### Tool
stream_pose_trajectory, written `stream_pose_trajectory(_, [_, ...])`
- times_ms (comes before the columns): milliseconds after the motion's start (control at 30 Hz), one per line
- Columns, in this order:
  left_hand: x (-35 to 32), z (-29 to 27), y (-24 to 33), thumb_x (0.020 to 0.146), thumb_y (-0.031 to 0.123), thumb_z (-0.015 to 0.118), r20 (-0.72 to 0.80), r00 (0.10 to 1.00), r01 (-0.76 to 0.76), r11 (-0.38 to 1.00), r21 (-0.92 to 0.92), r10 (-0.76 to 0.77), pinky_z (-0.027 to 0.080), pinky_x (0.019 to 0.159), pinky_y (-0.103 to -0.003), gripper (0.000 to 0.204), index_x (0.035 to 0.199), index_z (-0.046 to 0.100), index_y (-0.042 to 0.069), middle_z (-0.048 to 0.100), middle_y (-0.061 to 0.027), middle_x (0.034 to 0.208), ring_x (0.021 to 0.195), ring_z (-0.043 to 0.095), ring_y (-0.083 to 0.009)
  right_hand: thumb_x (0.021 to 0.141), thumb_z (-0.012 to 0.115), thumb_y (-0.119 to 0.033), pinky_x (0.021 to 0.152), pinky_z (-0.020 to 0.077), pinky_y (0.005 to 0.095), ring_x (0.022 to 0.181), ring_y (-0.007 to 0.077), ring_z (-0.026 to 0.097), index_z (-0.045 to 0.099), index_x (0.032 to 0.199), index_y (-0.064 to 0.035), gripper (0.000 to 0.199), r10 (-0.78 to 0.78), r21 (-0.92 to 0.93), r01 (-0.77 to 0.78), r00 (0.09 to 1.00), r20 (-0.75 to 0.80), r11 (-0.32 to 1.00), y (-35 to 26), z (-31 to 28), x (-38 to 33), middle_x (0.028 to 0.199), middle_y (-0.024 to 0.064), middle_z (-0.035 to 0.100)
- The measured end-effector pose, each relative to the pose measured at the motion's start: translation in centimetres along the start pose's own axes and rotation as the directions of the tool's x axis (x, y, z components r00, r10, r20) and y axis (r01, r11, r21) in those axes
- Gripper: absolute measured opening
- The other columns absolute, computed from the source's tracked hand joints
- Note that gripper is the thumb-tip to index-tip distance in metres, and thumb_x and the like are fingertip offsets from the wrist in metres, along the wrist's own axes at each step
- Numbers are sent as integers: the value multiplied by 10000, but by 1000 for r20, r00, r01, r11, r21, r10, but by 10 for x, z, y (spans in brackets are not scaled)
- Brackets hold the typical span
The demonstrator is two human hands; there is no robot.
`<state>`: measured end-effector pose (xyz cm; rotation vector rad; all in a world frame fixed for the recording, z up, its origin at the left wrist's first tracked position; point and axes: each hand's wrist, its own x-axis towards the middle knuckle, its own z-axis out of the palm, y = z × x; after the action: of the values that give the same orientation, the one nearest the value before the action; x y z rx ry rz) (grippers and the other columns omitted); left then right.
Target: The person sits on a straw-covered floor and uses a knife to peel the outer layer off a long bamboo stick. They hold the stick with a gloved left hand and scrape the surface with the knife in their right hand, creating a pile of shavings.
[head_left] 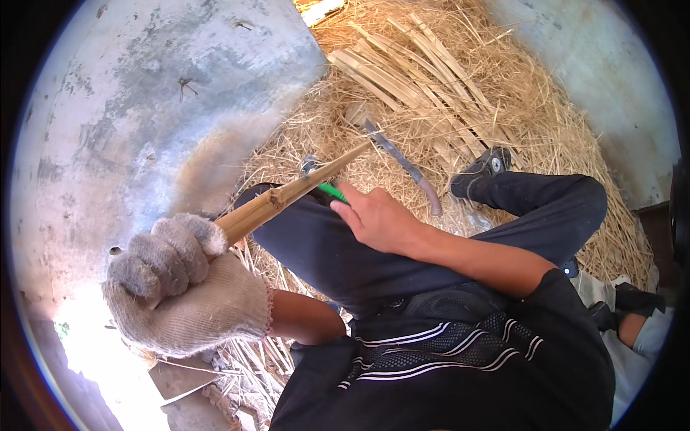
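Observation:
My left hand (188, 287), in a thick off-white knitted glove, is closed in a fist round the wide end of a split bamboo strip (277, 200). The strip slants up to the right, above my left thigh, and narrows to a point. My bare right hand (377, 219) is closed on a green-handled tool (331, 191) beside the strip's middle. The tool's working end is mostly behind the bamboo, so its kind does not show. Beyond the strip's tip, a long-bladed knife (402, 161) with a wooden handle lies on the straw.
Bamboo shavings (546, 129) cover the floor around my legs. A stack of split bamboo strips (424, 79) lies beyond the knife. A stained, pale wall (165, 93) rises at the left, with another pale surface (611, 65) at the far right. Part of another person (632, 330) shows at the right edge.

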<state>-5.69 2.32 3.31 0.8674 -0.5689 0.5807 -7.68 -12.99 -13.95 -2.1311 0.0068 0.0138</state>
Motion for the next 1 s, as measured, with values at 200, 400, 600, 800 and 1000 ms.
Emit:
stream_pose_trajectory(200, [7, -12, -8, 881, 186, 378, 203, 979, -21, 999, 27, 16, 253, 366, -284, 321, 564, 328, 186, 255, 45, 472, 391, 217, -77, 997, 467, -273, 659, 483, 540, 705, 497, 618, 508, 1070, 21, 305, 23, -87, -24, 1000, -12, 996, 30, -2, 16, 706, 318, 602])
stream_pose_trajectory(400, [25, 4, -18, 871, 203, 409, -34, 998, 49, 988, 143, -44, 242, 374, -281, 345, 546, 294, 202, 253, 50, 473, 394, 218, -81, 991, 479, -259, 592, 492, 522, 656, 487, 617, 504, 1069, 26, 297, -75, -66, 71, 995, -65, 995, 16, -2, 20, 676, 287, 608])
stream_pose_trajectory(600, [20, -8, -10, 861, 214, 419, 57, 997, 41, 995, 87, -46, 249, 391, -285, 320, 555, 328, 195, 249, 50, 484, 403, 221, -82, 991, 476, -242, 551, 484, 543, 606, 479, 614, 500, 1088, 26, 286, -67, -71, 63, 996, -52, 995, 8, 0, 22, 614, 284, 586])
stream_pose_trajectory(800, [17, -7, -23, 854, 206, 402, 70, 997, 14, 993, 118, -22, 240, 393, -285, 319, 544, 325, 197, 230, 49, 475, 398, 211, -89, 997, 456, -257, 583, 524, 508, 612, 451, 633, 508, 1075, 55, 326, 138, -70, -134, 989, 54, 989, 35, -11, 31, 654, 258, 617])
stream_pose_trajectory(1000, [20, -6, -16, 853, 203, 406, 4, 999, 43, 998, 48, -43, 210, 351, -295, 346, 530, 283, 194, 201, 43, 457, 377, 170, -85, 983, 489, -246, 560, 507, 499, 610, 431, 629, 535, 1051, 73, 330, -32, -108, 33, 999, 9, 994, 8, -12, 32, 663, 258, 611])
